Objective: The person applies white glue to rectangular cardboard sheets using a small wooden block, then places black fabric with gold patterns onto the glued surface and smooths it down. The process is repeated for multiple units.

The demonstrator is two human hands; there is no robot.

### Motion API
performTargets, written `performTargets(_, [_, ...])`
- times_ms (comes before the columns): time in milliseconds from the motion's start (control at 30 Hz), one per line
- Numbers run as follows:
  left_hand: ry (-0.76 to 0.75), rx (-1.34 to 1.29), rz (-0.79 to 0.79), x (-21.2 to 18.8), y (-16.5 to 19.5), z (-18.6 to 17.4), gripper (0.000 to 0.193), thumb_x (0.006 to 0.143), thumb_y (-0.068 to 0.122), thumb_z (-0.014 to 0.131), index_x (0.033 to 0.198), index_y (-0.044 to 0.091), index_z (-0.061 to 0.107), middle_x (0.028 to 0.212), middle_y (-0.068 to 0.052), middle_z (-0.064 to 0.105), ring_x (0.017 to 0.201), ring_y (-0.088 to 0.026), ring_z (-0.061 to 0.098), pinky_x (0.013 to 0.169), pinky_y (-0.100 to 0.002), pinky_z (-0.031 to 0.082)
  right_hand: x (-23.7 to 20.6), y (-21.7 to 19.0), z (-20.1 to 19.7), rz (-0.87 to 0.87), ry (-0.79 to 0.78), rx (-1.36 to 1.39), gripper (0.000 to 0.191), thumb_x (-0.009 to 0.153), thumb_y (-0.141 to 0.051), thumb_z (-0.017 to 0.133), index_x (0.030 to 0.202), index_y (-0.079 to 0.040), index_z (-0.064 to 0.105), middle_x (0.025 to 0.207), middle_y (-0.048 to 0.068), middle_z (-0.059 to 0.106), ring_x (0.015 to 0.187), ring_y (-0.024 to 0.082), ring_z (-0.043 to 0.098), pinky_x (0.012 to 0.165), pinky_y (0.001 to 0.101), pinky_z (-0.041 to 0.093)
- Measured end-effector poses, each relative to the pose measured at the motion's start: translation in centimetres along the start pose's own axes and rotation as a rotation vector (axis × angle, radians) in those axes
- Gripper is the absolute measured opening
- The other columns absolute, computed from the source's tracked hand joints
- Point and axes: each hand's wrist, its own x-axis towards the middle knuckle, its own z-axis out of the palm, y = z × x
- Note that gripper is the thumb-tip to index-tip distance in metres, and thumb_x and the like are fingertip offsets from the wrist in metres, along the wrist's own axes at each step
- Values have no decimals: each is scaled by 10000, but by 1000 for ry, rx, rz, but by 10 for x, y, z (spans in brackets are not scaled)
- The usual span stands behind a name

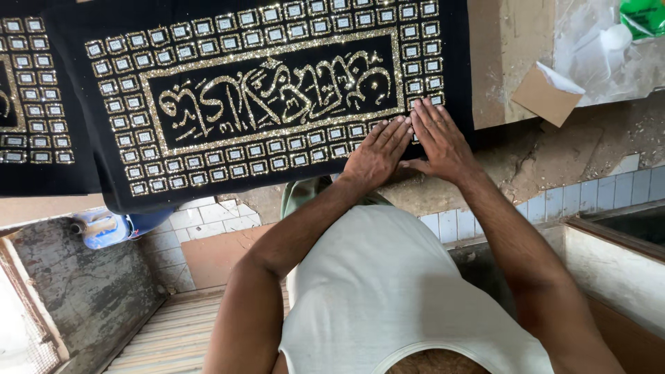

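- Nearest the camera: the person's torso in a white sleeveless top, both forearms reaching forward to the black cloth panel (270, 104), which serves as the landmark here.
- Left hand (377, 156): open and flat, palm down, fingers together, pressing on the panel's near right corner. Grips nothing.
- Right hand (438, 138): likewise open and flat, just beside the left hand, thumbs nearly touching; its fingertips (426, 105) lie on the border of small square sparkling pieces. The flat spread looks meant to press or smooth that corner down, though this is a judgement.
- The black cloth panel lies spread on the tabletop (540, 149), its near edge hanging slightly over the front. Gold glitter ornament fills its centre, framed by rows of square pieces.
- Left of the panel: a second black panel (34, 104) of the same make, only partly in view, overlapping or touching the first; which one, I cannot tell.
- Right of the panel: bare, dusty tabletop flecked with glitter, then a folded piece of cardboard (547, 93).
- Beyond the cardboard, far right of the panel: crumpled clear plastic sheet (603, 55) and a green item (644, 15), too cropped to identify.
- Below the panel's left corner, under the tabletop edge: a pale blue plastic container (104, 227) against white tiles.
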Motion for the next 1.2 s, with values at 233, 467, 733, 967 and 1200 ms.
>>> performTargets(233, [29, 15, 17, 0, 5, 7, 651, 1103, 433, 424, 1583, -6, 374, 1667, -174, 330, 1562, -300, 277, 1279, -478, 237, -24, 9, -10, -57, -36, -189, 700, 884, -329, 766, 1442, 30, 543, 1570, 194, 494, 1498, 342, 425, 1238, 513, 367])
performTargets(467, [20, -6, 40, 4, 8, 5, 644, 1088, 414, 456, 1588, 17, 369, 1665, -160, 328, 1555, -290, 278, 1283, -486, 227, -33, 25, 12, -116, 70, -250, 657, 887, -340, 776, 1387, 45, 590, 1501, 219, 561, 1445, 362, 493, 1210, 526, 413])
performTargets(733, [104, 5, 43, -4, 7, 14, 606, 1099, 385, 495, 1576, 20, 410, 1647, -153, 381, 1541, -285, 329, 1274, -487, 267, -40, 24, 28, -110, 138, -265, 591, 895, -311, 797, 1347, 29, 630, 1464, 215, 605, 1423, 354, 529, 1201, 532, 436])
performTargets(967, [124, 18, 27, -6, 7, 9, 607, 1110, 425, 467, 1582, 48, 409, 1656, -123, 382, 1553, -265, 318, 1288, -472, 249, -37, 15, 25, -94, 151, -265, 585, 897, -298, 805, 1356, 26, 641, 1468, 198, 603, 1437, 346, 519, 1204, 530, 439])
performTargets(1200, [-210, -47, -121, -20, -22, -16, 920, 980, 745, 178, 1611, 78, 234, 1687, -88, 215, 1564, -221, 149, 1264, -468, 71, -33, 7, 9, -67, 135, -100, 597, 874, -320, 791, 1342, 22, 647, 1467, 187, 598, 1442, 341, 483, 1194, 541, 403])
